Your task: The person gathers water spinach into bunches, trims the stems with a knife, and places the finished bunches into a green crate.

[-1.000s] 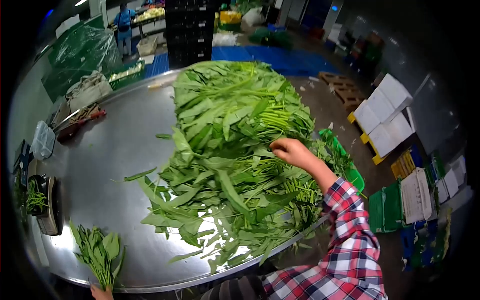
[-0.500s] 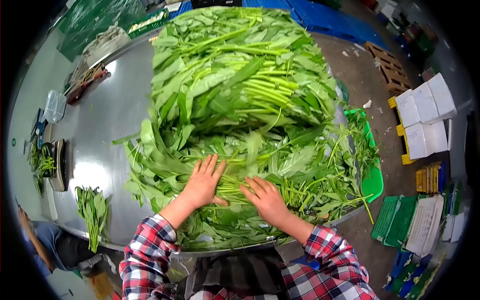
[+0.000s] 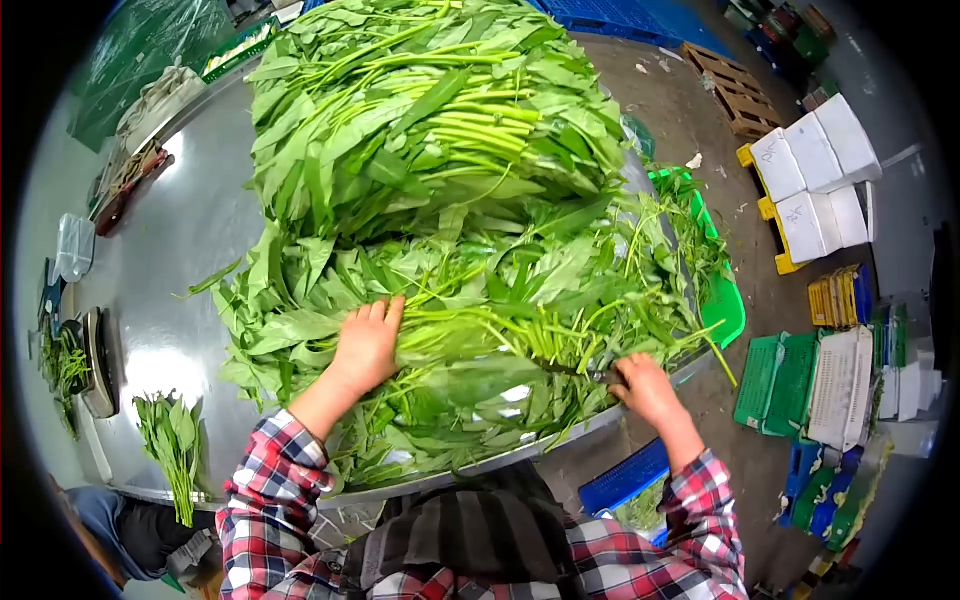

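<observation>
A big heap of water spinach [image 3: 430, 130], with long leaves and pale green stems, covers the middle of the metal table. Looser stems [image 3: 470, 318] lie in front of it, and my left hand [image 3: 366, 342] is closed over their left part, fingertips hidden among the leaves. My right hand [image 3: 646, 387] grips a dark-handled knife [image 3: 598, 376] at the cut ends of the stems on the right. Its blade is partly hidden by the greens. A small bunch of water spinach [image 3: 172, 440] lies apart on the left of the table.
A scale [image 3: 98, 362] stands at the table's left edge, beside a clear plastic container [image 3: 75, 247]. A green crate [image 3: 722, 308] with greens adjoins the right edge. Below the front edge sits a blue crate [image 3: 625, 478]. Another person [image 3: 110, 525] is at lower left.
Both hands lay spread on the greens before. My right hand has moved right and now holds the knife; my left has shifted left and closed on stems. The view has shifted.
</observation>
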A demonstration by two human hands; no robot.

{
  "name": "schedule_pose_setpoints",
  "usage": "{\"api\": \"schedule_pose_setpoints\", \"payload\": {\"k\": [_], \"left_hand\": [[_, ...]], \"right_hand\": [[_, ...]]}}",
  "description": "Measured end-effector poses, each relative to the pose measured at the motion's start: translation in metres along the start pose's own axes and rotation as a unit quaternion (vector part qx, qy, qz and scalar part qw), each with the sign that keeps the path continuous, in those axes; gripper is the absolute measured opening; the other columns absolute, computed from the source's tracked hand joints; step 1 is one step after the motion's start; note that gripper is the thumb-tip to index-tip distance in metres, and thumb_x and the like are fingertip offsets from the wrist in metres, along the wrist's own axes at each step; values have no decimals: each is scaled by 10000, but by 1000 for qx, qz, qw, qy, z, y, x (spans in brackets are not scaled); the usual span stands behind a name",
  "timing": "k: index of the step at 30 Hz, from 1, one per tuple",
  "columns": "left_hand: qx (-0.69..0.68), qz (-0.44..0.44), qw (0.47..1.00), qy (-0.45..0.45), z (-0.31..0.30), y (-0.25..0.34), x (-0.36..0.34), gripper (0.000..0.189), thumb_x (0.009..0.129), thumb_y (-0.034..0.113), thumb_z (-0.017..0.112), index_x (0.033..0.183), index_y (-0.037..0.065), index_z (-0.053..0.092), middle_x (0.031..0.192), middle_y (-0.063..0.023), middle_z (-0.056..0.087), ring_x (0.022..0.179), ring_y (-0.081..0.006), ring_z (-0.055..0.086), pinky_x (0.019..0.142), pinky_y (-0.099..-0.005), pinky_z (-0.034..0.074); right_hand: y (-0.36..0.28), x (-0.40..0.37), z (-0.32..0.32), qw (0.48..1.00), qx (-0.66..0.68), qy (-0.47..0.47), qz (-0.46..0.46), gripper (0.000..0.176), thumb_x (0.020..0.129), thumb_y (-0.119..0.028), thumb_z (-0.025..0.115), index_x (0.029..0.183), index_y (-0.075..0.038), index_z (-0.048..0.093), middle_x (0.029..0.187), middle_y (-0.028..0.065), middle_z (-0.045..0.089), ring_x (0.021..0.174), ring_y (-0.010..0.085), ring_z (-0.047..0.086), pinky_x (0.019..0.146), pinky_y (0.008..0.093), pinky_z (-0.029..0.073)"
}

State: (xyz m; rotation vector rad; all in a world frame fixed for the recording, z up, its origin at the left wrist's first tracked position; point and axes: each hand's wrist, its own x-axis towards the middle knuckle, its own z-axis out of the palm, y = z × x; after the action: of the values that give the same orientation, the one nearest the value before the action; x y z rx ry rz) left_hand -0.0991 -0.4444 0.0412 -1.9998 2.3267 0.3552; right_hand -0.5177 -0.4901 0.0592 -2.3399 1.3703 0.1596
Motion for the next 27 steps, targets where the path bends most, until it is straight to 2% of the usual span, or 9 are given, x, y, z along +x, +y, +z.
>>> {"api": "schedule_pose_setpoints", "payload": {"k": [4, 8, 10, 12, 14, 17, 20, 23, 27], "left_hand": [[-137, 27, 986, 88, -29, -31, -6, 592, 571, 143, 703, 1109, -30, 526, 944, -177, 601, 908, -323, 576, 805, -390, 456], [-348, -94, 933, -1, -160, -102, -38, 494, 618, 200, 709, 1029, -29, 559, 926, -91, 628, 827, -173, 586, 767, -303, 468], [-432, -106, 894, 60, -188, -143, -61, 425, 629, 169, 684, 1001, -4, 571, 875, -34, 609, 776, -112, 551, 722, -251, 456], [-494, -70, 855, 142, -209, -165, -83, 386, 633, 134, 669, 989, 14, 579, 867, -16, 601, 765, -99, 552, 697, -232, 450], [-477, -134, 859, 128, -216, -187, -96, 375, 631, 114, 652, 987, 18, 581, 867, -21, 601, 769, -95, 548, 698, -227, 445], [-291, -228, 927, 65, -170, -212, -88, 432, 612, 138, 652, 1011, -11, 576, 823, -63, 625, 747, -150, 568, 722, -282, 469], [-107, -292, 950, 18, -63, -229, -71, 655, 575, 249, 691, 1160, 17, 512, 955, -222, 624, 916, -367, 588, 820, -404, 468], [-11, -316, 949, -9, 13, -209, -60, 872, 579, 264, 695, 1347, 104, 315, 1171, -200, 513, 987, -373, 555, 835, -430, 464], [-87, -207, 973, -58, 19, -133, -67, 958, 556, 188, 726, 1382, 77, 252, 1133, -227, 530, 979, -369, 555, 848, -413, 466]], "right_hand": [[15, -1, -5, 991, 82, 11, -103, 303, 701, -138, 659, 966, -10, 589, 907, 171, 559, 918, 349, 521, 800, 399, 429], [-46, -36, -40, 983, 178, 3, 49, 382, 809, -154, 575, 1155, -12, 500, 1052, 198, 568, 1029, 350, 526, 880, 395, 425], [-106, -30, -19, 970, 206, -110, 75, 428, 849, -252, 514, 1197, -7, 467, 1125, 222, 541, 1046, 357, 535, 899, 394, 435], [-164, -12, 30, 952, 218, -207, -53, 363, 836, -282, 525, 1059, 4, 510, 970, 201, 553, 896, 358, 546, 781, 421, 455], [-226, 11, 95, 924, 261, -145, -240, 280, 832, -289, 530, 873, -13, 512, 841, 157, 497, 797, 313, 506, 714, 406, 429], [-305, 37, 158, 902, 223, -117, -351, 237, 780, -275, 562, 841, -50, 520, 803, 129, 494, 739, 301, 517, 620, 411, 441], [-347, 47, 181, 898, 172, -111, -389, 200, 748, -231, 579, 854, -70, 526, 811, 123, 521, 726, 298, 555, 593, 407, 462], [-342, 47, 190, 897, 193, -68, -392, 175, 739, -201, 576, 839, -73, 512, 791, 113, 514, 691, 280, 562, 554, 387, 469], [-307, 37, 193, 913, 186, -102, -348, 202, 721, -170, 576, 864, -48, 503, 788, 141, 532, 718, 283, 587, 549, 399, 465]]}}
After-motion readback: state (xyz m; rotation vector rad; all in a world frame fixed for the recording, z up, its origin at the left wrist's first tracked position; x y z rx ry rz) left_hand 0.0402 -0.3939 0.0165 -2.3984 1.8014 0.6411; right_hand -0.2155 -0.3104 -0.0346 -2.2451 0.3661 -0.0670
